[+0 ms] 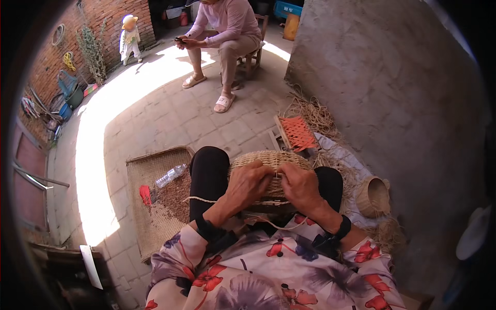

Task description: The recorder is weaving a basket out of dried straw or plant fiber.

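Observation:
A straw-coloured woven basket rests across my lap, between my black-clad knees. My left hand is closed on its near side, thumb and fingers bunched at the weave. Close beside it, my right hand pinches the same wall, the fingertips of both nearly meeting. What lies right under the fingertips is mostly hidden. A loose straw strand sticks out past my left wrist, and another pale strand curves below the basket over my floral shirt.
To the left lies a shallow woven tray with a clear plastic bottle and brown bits. A stool with orange webbing, loose straw and a small basket lie at right, beside a wall. Ahead sits a person holding a phone.

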